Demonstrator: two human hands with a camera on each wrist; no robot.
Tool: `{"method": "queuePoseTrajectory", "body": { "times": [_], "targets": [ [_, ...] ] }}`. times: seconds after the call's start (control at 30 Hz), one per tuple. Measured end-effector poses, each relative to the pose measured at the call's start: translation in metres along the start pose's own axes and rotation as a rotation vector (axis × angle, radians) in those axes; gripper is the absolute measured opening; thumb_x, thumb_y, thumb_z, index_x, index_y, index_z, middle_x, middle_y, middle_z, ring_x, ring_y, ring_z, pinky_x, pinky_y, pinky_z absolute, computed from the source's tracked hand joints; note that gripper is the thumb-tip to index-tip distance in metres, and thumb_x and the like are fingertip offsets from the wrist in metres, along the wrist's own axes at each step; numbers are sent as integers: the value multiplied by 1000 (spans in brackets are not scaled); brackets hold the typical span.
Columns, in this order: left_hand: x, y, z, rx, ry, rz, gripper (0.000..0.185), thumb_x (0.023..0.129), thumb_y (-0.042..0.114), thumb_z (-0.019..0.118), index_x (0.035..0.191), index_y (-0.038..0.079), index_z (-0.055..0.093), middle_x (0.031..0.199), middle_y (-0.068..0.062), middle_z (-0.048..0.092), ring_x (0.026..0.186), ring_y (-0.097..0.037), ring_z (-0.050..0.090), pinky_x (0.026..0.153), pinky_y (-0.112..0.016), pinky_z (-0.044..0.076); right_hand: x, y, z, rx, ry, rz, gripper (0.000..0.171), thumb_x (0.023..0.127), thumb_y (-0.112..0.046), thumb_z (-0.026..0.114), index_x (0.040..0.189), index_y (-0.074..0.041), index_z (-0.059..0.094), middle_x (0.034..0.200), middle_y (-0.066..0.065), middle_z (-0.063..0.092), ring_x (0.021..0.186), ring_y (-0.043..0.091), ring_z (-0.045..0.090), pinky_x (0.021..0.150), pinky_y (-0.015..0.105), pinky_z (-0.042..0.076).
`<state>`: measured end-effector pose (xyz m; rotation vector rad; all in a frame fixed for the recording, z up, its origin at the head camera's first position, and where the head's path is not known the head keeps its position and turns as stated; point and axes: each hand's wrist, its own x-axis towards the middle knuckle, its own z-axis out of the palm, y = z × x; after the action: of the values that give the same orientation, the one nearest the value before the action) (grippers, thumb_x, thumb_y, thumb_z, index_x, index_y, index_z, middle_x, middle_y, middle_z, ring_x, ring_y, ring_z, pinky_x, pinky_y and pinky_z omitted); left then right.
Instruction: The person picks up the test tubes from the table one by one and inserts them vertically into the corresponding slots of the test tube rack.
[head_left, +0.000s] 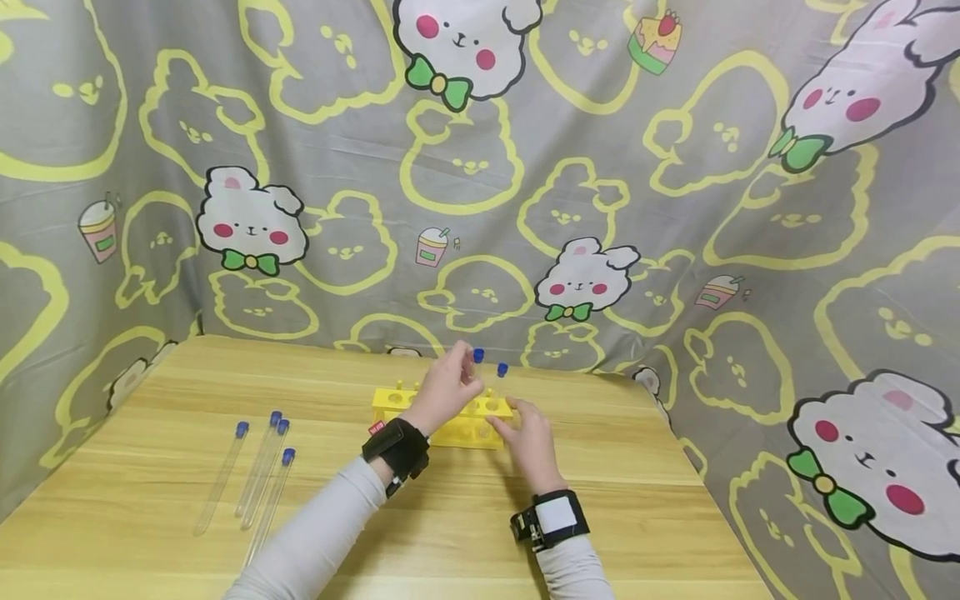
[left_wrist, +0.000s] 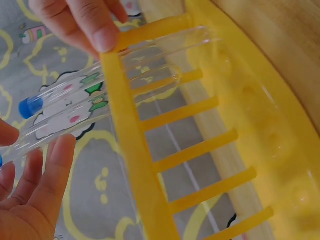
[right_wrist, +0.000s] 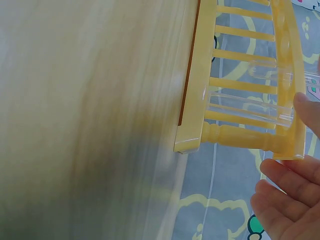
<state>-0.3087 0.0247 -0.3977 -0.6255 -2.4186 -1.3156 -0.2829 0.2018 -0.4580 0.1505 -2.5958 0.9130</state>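
Left hand pinches a blue-capped test tube near its cap, fingers curled around it; the tube stands in the end hole of the yellow rack, beside a second capped tube already seated. Right hand rests against the rack's right end, fingers loosely extended, steadying the top rail. Rack sits mid-counter. Four spare capped tubes lie flat well to the left.
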Motion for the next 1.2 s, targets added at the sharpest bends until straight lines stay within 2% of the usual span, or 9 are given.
{"method": "queuePoseTrajectory", "body": {
  "times": [0.27,0.47,0.73,1.2],
  "targets": [
    [-3,-8,7,48,-36,-27,29,83,8,63,108,10,48,86,-3,56,72,-14,53,62,-24,47,1,1,0,-4,13,-27,55,82,-34,75,122,2,63,122,22,65,118,38,61,99,48,49],
    [-5,-13,11,62,-71,-45,30,84,9,63,111,9,49,90,-5,57,74,-14,54,64,-24,48,2,0,1,0,14,-17,56,82,-35,76,122,1,63,123,22,65,118,38,60,100,49,49],
    [-6,-16,15,75,-64,-59,31,85,9,63,113,9,50,93,-6,59,77,-14,56,65,-23,49,1,0,3,-16,17,-25,55,82,-35,75,122,0,63,123,21,65,118,37,61,99,47,50],
    [-4,-16,18,49,-56,-73,33,87,8,63,117,5,52,100,-11,62,82,-19,65,69,-28,55,1,1,2,-16,27,-31,53,82,-33,76,121,1,64,122,22,66,117,38,61,98,48,50]
  ]
}}
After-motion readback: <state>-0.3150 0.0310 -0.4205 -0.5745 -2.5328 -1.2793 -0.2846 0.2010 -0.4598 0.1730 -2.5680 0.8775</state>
